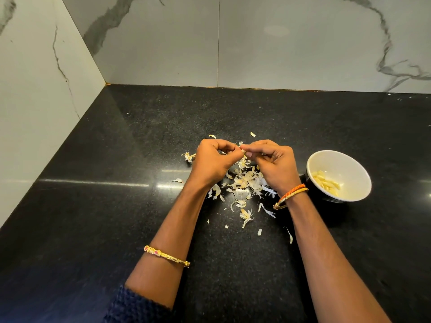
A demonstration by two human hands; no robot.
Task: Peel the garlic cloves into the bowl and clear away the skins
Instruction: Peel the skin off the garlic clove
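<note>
Skins (242,183) litter the tabletop (116,206) beneath the left hand (213,160) and right hand (271,164), both pinching one garlic clove (243,151). Bowl (338,176) sits just right; bare tabletop spreads left.

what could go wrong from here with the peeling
The clove is pinched between the left hand and right hand, apart from the bowl, so it could slip into the skins. The skins lie scattered over the counter; a sweep may miss far flakes. The right wrist is near the bowl and might knock it.
</note>
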